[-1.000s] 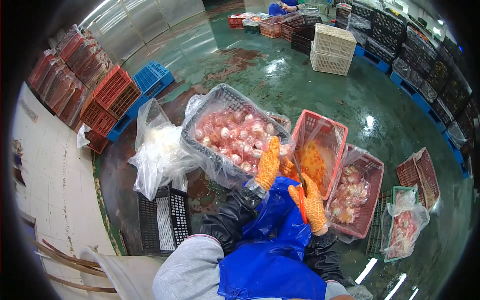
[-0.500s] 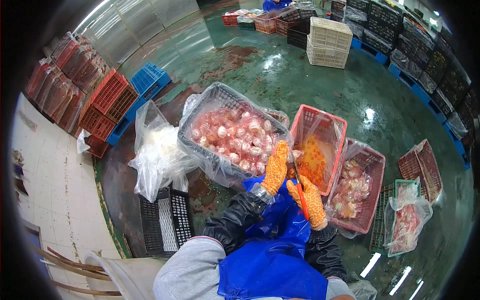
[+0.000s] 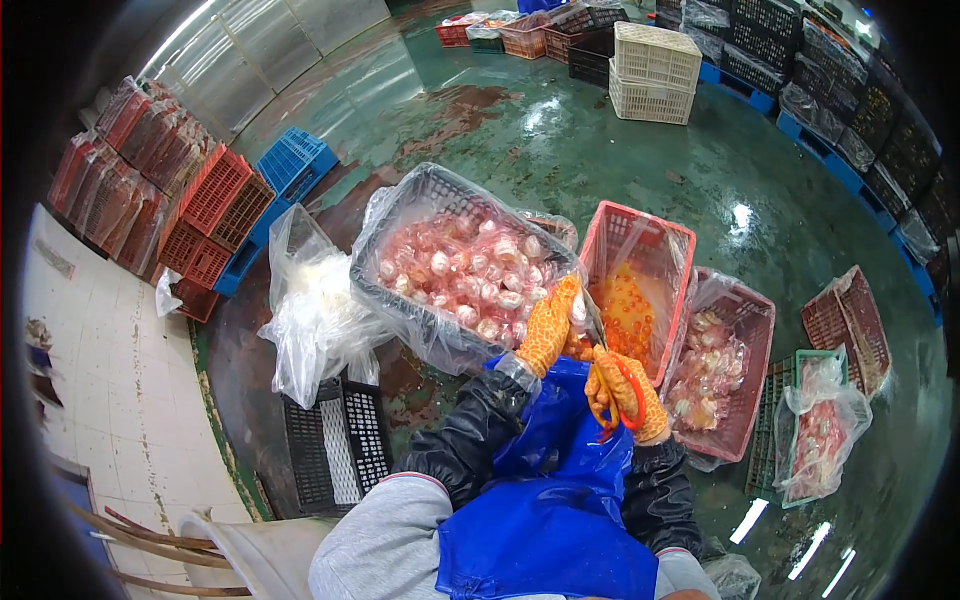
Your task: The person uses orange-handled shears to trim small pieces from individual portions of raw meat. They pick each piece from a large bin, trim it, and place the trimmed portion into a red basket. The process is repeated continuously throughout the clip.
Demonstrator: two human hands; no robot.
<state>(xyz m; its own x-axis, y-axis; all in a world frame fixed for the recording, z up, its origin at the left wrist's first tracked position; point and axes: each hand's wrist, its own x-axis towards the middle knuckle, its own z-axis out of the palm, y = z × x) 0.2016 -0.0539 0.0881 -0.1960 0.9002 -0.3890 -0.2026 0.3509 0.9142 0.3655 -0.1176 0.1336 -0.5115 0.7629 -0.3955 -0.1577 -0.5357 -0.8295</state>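
My left hand (image 3: 549, 325), in an orange patterned glove, is closed at the right rim of a black crate (image 3: 398, 302). A small plastic-wrapped pale piece (image 3: 579, 307) shows at its fingertips. In my right hand (image 3: 636, 392), gloved alike, is a pair of scissors (image 3: 608, 410) with red-orange handles, blades pointing up toward the left fingertips. Whether the blades touch the piece I cannot tell. The lined black crate holds many wrapped pinkish-white round pieces (image 3: 489, 292). Just beyond my right hand, a red crate (image 3: 686, 262) holds orange yolk-like balls (image 3: 628, 318) in yellowish liquid.
A darker red crate (image 3: 757, 352) with wrapped pieces stands at right, then a green crate (image 3: 778, 440) under plastic. Left lie crumpled clear bags (image 3: 318, 320) and a black crate (image 3: 305, 450). Stacked crates (image 3: 655, 72) stand farther back on the wet green floor (image 3: 560, 160).
My right hand has turned the scissors so that their handles now spread apart below it. The left hand has shifted slightly down and left, with a pale wrapped piece now showing at its fingertips.
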